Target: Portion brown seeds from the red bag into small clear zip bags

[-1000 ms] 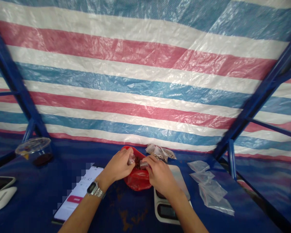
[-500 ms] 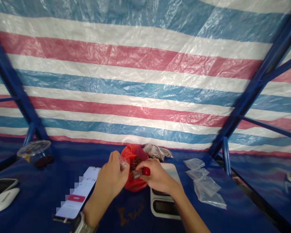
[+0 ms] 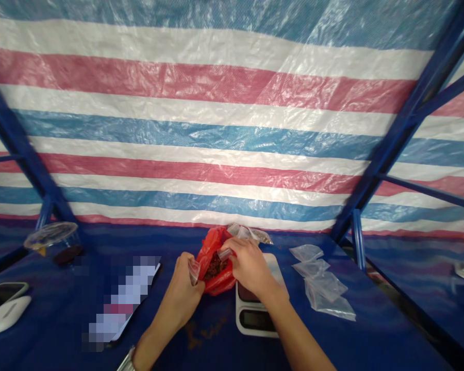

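A red plastic bag (image 3: 216, 239) stands with its mouth open, and loose dark brown bits (image 3: 215, 267) show inside. My right hand (image 3: 251, 265) reaches in at its right side, fingers closed on a small silvery cylinder, like a little metal cup (image 3: 225, 254), just above the bits. At the left rim of the red bag, my left hand (image 3: 182, 291) pinches a small clear plastic bag (image 3: 194, 270), mostly hidden by the fingers. Under my right forearm lies a white digital scale (image 3: 243, 306), partly covered from view.
Several clear zip bags (image 3: 325, 283) lie overlapping to the right. Filled clear bags (image 3: 261, 235) rest behind the red bag. Leftward are a phone (image 3: 126, 304), a lidded clear tub (image 3: 56, 242) and a white case (image 3: 7, 315). Blue metal posts (image 3: 386, 149) and striped sheeting border the blue table.
My right hand has shifted up and back with the metal cup, which sits farther back in the red bag. My left hand has lowered slightly beside the bag. The view has tilted a little.
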Available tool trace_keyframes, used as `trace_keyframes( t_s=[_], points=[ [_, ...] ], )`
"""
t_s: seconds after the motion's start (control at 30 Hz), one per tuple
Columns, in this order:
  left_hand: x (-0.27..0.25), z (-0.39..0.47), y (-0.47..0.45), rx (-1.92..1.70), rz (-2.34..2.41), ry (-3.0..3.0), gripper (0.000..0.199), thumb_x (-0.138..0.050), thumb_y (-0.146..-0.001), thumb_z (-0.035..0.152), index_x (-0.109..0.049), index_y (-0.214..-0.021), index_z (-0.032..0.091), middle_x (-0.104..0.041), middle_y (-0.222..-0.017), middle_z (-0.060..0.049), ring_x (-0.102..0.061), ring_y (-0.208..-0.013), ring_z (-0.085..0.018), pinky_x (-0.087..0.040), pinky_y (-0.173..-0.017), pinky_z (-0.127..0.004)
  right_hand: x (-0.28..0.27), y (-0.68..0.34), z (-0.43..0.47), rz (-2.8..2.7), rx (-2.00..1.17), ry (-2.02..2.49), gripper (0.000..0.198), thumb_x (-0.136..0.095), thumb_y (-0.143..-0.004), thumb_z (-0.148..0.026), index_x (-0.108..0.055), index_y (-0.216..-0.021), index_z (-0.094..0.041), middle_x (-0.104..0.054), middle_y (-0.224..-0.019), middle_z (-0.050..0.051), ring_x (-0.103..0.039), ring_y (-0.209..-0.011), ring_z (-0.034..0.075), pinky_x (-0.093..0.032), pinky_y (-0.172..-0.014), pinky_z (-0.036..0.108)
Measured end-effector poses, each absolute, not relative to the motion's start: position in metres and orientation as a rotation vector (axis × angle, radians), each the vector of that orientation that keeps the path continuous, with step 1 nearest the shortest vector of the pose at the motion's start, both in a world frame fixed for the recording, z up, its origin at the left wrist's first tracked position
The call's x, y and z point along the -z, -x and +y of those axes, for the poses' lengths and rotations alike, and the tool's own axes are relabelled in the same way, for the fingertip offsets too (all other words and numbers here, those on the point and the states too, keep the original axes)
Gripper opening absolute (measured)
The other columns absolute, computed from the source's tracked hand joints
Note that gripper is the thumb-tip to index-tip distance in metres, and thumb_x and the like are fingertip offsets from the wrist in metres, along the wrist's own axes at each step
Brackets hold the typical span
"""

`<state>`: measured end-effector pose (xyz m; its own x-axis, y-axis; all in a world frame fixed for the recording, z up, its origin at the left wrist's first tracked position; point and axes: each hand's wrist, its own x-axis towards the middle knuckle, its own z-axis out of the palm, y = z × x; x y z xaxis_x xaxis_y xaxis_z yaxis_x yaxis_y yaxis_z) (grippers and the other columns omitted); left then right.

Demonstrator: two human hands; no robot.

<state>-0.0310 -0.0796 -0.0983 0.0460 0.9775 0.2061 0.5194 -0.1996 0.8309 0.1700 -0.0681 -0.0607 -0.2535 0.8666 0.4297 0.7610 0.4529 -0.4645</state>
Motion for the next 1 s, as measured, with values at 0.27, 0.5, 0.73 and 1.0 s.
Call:
trace_keyframes(
  t_s=[0.27, 0.5, 0.73, 1.0],
  points=[
    [0.076, -0.076, 0.050, -1.173, 1.595, -1.887, 0.029, -0.060, -0.088, 0.042, -0.053, -0.106, 0.021, -0.053, -0.098, -0.003, -0.057, -0.082, -0.023, -0.049, -0.083, -0.043, 0.071, -0.166, -0.068, -2.197, -0.130, 1.408, 0.041, -0.053, -0.078, 0.007, -0.068, -0.103, -0.022, -0.074, -0.103, 0.004, -0.060, -0.107, 0.024, -0.039, -0.095, 0.034],
    [0.047, -0.043, 0.018, -1.191, 1.054, -1.784, 0.027, -0.063, -0.090, 0.046, -0.054, -0.096, 0.021, -0.057, -0.081, 0.002, -0.057, -0.076, -0.017, -0.046, -0.073, -0.030, 0.073, -0.167, -0.066, -2.214, -0.066, 1.453, 0.044, -0.049, -0.079, 0.007, -0.068, -0.107, -0.020, -0.073, -0.108, 0.006, -0.060, -0.109, 0.025, -0.039, -0.099, 0.036],
    [0.070, -0.016, 0.017, -1.086, 0.847, -1.792, 0.030, -0.062, -0.092, 0.048, -0.055, -0.099, 0.020, -0.060, -0.086, -0.001, -0.058, -0.080, -0.018, -0.048, -0.077, -0.031, 0.075, -0.165, -0.067, -2.256, -0.084, 1.515, 0.049, -0.045, -0.073, 0.011, -0.065, -0.105, -0.020, -0.073, -0.105, 0.007, -0.062, -0.105, 0.025, -0.041, -0.092, 0.034],
    [0.078, -0.036, 0.028, -1.088, 0.961, -1.776, 0.023, -0.052, -0.101, 0.045, -0.054, -0.104, 0.022, -0.057, -0.083, 0.002, -0.055, -0.076, -0.016, -0.045, -0.072, -0.029, 0.073, -0.159, -0.069, -2.256, -0.077, 1.606, 0.040, -0.050, -0.080, 0.007, -0.066, -0.102, -0.023, -0.073, -0.105, 0.005, -0.061, -0.103, 0.024, -0.038, -0.087, 0.034]
  ],
)
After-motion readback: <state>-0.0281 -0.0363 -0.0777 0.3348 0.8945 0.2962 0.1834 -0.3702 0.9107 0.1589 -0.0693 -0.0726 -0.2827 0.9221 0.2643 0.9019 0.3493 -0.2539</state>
